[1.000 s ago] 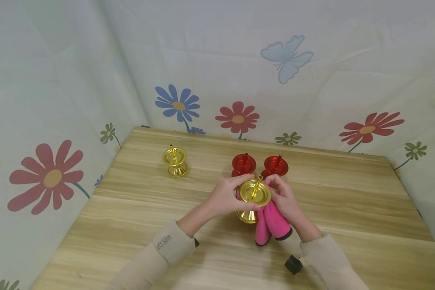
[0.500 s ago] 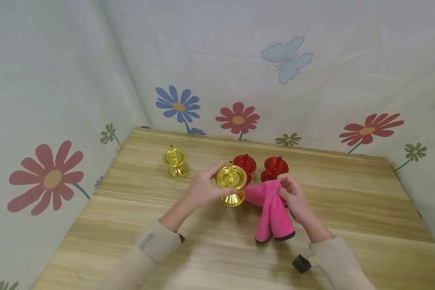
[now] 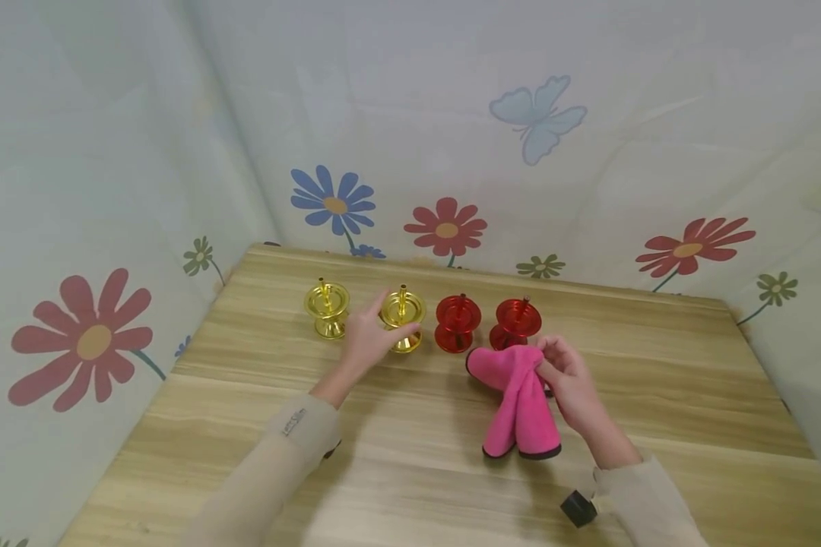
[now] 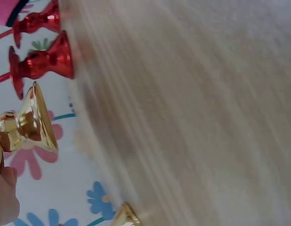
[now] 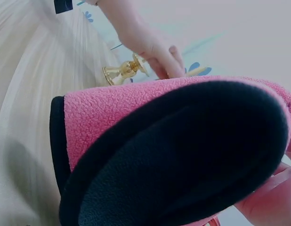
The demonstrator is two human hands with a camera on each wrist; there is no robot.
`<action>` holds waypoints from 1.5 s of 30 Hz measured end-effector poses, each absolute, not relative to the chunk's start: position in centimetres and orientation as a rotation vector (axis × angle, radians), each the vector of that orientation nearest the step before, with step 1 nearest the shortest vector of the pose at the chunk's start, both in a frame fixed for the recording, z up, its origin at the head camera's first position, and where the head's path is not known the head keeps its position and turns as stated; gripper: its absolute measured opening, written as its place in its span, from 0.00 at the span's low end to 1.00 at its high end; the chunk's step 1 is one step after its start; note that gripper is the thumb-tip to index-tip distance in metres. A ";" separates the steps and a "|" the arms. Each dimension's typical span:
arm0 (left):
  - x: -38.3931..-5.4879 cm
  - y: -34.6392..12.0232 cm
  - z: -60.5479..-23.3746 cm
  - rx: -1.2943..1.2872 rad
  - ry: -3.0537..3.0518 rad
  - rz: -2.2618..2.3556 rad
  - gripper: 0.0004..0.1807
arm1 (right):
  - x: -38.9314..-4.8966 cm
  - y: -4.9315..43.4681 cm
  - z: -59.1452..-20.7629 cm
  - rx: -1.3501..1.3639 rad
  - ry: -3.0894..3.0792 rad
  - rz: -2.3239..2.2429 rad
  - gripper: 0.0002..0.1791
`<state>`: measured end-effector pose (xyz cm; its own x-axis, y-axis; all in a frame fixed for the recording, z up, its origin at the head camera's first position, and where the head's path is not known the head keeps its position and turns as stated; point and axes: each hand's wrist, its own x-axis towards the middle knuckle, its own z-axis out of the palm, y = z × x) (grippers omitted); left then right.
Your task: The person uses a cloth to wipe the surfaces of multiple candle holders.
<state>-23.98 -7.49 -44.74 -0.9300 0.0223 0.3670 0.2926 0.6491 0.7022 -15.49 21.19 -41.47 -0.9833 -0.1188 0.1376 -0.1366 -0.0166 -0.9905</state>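
My left hand point(image 3: 366, 338) grips a shiny gold candle holder point(image 3: 404, 311) by its upper dish, thumb in front and fingers behind. In the left wrist view this gold holder hangs close over the tabletop, its flared base showing. A second gold candle holder point(image 3: 327, 304) stands upright to its left. To its right, two red candle holders point(image 3: 457, 313) stand in the same row. My right hand point(image 3: 575, 384) pinches a folded pink fleece cloth point(image 3: 520, 395) with black edging at its top. Seen from the right wrist, the cloth's dark inside point(image 5: 183, 155) fills most of the view.
A wood-grain table point(image 3: 397, 471) carries everything. White curtains point(image 3: 397, 99) printed with flowers and a butterfly hang behind and at both sides. The pink cloth hangs just in front of the right red holder. A small black block point(image 3: 578, 507) sits at the right cuff.
My left hand has carried the gold candle holder left and back, away from the pink cloth and into line with the others. The right hand has kept its pinch, shifting slightly right.
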 end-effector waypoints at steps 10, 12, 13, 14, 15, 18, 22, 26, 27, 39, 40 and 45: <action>-26.1 -7.2 -47.0 -0.166 -2.528 -1.110 0.45 | -15.2 21.3 -42.1 0.301 -2.165 2.205 0.21; -26.3 -7.1 -47.3 -0.159 -2.516 -1.105 0.44 | -15.1 21.3 -42.2 0.303 -2.163 2.204 0.22; -26.3 -7.1 -47.4 -0.156 -2.514 -1.105 0.44 | -15.1 21.3 -42.2 0.303 -2.164 2.203 0.21; -26.4 -7.1 -47.5 -0.153 -2.507 -1.101 0.44 | -15.1 21.3 -42.2 0.301 -2.165 2.203 0.21; -26.5 -7.1 -47.6 -0.149 -2.502 -1.101 0.44 | -15.1 21.3 -42.2 0.296 -2.171 2.200 0.21; -26.7 -7.3 -47.9 -0.148 -2.472 -1.078 0.44 | -15.2 21.3 -42.2 0.304 -2.173 2.205 0.21; -26.8 -7.4 -48.1 -0.157 -2.439 -1.042 0.43 | -15.2 21.3 -42.2 0.340 -2.156 2.219 0.20; -26.8 -7.5 -48.1 -0.138 -2.469 -1.061 0.44 | -15.1 21.3 -42.2 0.348 -2.158 2.215 0.20; -26.8 -7.5 -48.1 -0.131 -2.487 -1.065 0.44 | -15.1 21.3 -42.2 0.346 -2.161 2.212 0.20; -26.5 -8.2 -46.9 -0.022 -2.713 -1.066 0.53 | -15.2 21.4 -42.5 0.303 -2.182 2.209 0.20; -26.3 -8.2 -46.6 -0.016 -2.706 -1.073 0.53 | -15.2 21.4 -42.5 0.302 -2.173 2.214 0.20; -25.4 -7.8 -44.8 -0.058 -2.554 -1.089 0.47 | -15.1 21.5 -42.5 0.296 -2.138 2.226 0.19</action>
<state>-25.42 -7.81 -44.85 -0.9334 -0.1028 0.3439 0.1770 0.7017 0.6902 -15.08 21.46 -42.52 -0.9809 -0.1019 0.1655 -0.1612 -0.0488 -0.9857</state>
